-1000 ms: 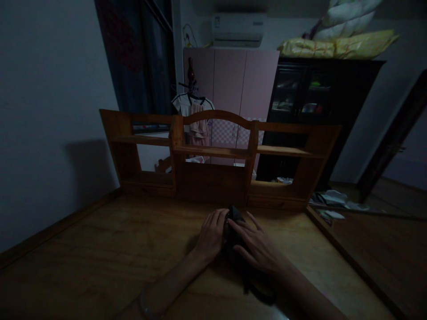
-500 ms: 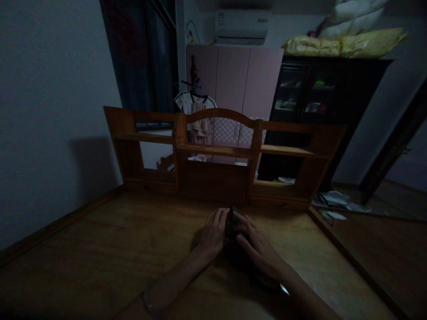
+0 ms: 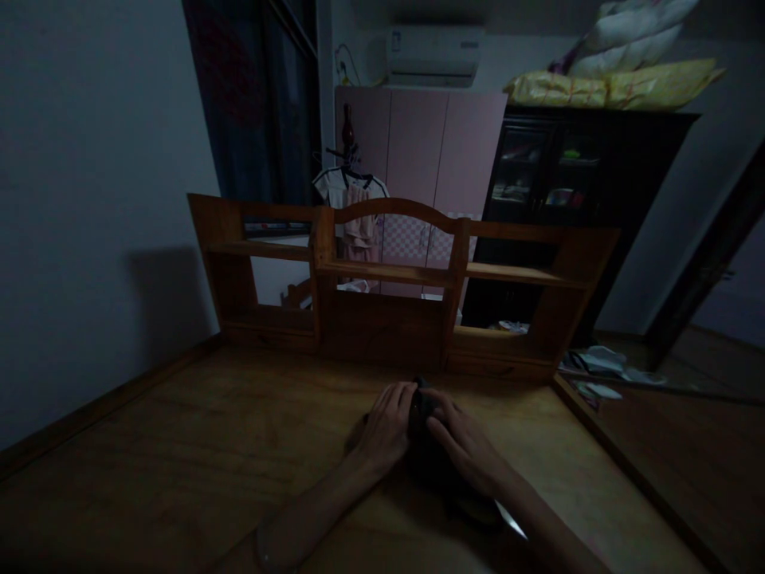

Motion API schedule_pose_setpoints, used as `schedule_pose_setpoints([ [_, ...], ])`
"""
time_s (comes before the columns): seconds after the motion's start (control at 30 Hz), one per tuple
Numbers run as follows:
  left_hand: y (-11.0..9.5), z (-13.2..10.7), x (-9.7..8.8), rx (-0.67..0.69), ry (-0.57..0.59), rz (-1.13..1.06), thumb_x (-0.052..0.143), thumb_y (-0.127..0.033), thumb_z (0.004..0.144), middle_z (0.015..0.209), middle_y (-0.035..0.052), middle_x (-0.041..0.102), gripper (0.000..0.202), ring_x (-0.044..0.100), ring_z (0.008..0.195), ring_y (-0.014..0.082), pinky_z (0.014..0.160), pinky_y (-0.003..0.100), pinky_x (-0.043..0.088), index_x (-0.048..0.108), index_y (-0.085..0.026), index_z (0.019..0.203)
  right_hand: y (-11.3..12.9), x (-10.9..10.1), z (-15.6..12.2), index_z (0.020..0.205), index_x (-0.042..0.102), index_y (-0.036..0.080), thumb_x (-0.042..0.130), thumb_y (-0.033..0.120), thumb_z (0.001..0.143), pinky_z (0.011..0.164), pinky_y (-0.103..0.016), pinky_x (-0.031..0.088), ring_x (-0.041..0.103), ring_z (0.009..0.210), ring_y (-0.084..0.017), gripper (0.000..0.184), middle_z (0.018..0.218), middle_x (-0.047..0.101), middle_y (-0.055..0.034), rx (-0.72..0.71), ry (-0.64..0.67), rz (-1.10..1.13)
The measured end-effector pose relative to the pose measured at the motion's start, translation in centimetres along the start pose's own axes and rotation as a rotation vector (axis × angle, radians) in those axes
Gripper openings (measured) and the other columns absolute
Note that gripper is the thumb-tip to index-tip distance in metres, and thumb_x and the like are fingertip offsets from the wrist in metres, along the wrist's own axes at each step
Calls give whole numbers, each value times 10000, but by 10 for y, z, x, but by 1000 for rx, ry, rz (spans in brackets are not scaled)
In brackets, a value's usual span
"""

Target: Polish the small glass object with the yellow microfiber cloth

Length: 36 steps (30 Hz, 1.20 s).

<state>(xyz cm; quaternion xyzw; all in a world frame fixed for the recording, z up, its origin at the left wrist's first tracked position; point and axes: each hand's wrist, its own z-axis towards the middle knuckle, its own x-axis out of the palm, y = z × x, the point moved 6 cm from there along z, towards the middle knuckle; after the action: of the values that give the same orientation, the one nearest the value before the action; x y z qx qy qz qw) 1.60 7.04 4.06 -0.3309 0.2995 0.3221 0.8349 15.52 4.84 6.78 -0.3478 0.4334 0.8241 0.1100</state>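
Note:
A dark, lumpy object (image 3: 429,464) lies on the wooden desktop between my hands; the dim light hides what kind it is. My left hand (image 3: 384,424) is closed over its left side, fingers together and bent across the top. From the right, my right hand (image 3: 467,448) grips the same object, with the thumb on the near side and the fingers curled over the upper end. Its lower part spreads toward me under my right wrist. A bright, shiny strip (image 3: 512,523) shows beside my right forearm.
A wooden shelf unit (image 3: 391,273) stands along the back of the desktop (image 3: 251,430). To the left is a wall (image 3: 89,199); a raised wooden edge (image 3: 621,458) borders the right. Behind are a pink wardrobe (image 3: 415,151), a dark cabinet (image 3: 627,175) and hanging clothes (image 3: 358,207).
Both hands stay on the dark object and have shifted slightly. The object's upper end has turned a little between them. The view has tilted up slightly.

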Motion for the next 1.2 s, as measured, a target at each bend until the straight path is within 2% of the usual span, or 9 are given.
schedule_pose_setpoints([
  [0.1,-1,-2,3,59,7,20,457,-55,822,1301,111,482,518,438,1240,247,1078,455,369,379,-185,1317,14,-7,1,1442,284,309,395,373,967,1152,-553,222,402,1328,-239,491,1404,494,-35,-148,12,-246],
  [0.2,8,-6,11,101,1,56,456,-53,805,1373,157,423,591,346,1329,288,1091,504,350,317,-138,1373,25,-8,0,1482,187,300,408,323,967,1184,-570,99,528,1217,-210,561,1333,563,-44,-282,60,-376],
  [0.37,21,-9,20,68,-37,53,447,-82,805,1429,240,330,625,274,1371,347,1043,559,393,256,-66,1400,31,-4,-6,1487,164,308,459,337,945,1187,-565,47,467,1271,-220,618,1360,531,-41,-285,63,-358],
  [0.43,14,-9,20,123,-10,18,496,-133,798,1426,238,336,693,276,1368,352,1049,569,382,210,-75,1427,28,-1,-11,1493,145,298,461,365,940,1181,-562,94,360,1351,-243,640,1430,453,-49,-210,32,-247],
  [0.5,5,-8,20,185,19,-18,558,-193,776,1415,220,359,773,288,1361,348,1062,566,368,179,-96,1443,23,1,-15,1494,132,303,455,398,937,1154,-545,209,265,1399,-267,651,1494,356,-48,-110,-20,-79],
  [0.6,4,-8,17,176,13,11,571,-194,770,1390,213,387,727,308,1350,346,1063,559,370,244,-106,1414,15,7,-18,1494,79,321,417,389,955,1071,-469,369,417,1302,-243,640,1398,456,-56,16,-46,243],
  [0.73,12,-7,13,135,-48,116,613,-210,752,1361,223,407,664,298,1343,390,1031,582,390,332,-89,1341,15,12,-12,1491,68,316,449,356,946,1008,-414,413,553,1119,-207,666,1108,600,-26,65,-4,505],
  [0.93,2,-2,4,172,-73,159,575,-190,786,1273,160,488,533,410,1268,325,1100,575,294,393,-119,1282,16,9,-8,1468,170,323,500,371,921,968,-411,427,590,1002,-206,640,1023,611,-17,73,-14,541],
  [1.2,-6,-1,-3,202,-100,190,550,-177,795,1246,165,517,529,459,1223,287,1134,554,246,390,-88,1291,18,7,-8,1449,232,319,506,344,923,960,-392,446,587,1010,-198,593,1060,602,-25,35,-40,385],
])
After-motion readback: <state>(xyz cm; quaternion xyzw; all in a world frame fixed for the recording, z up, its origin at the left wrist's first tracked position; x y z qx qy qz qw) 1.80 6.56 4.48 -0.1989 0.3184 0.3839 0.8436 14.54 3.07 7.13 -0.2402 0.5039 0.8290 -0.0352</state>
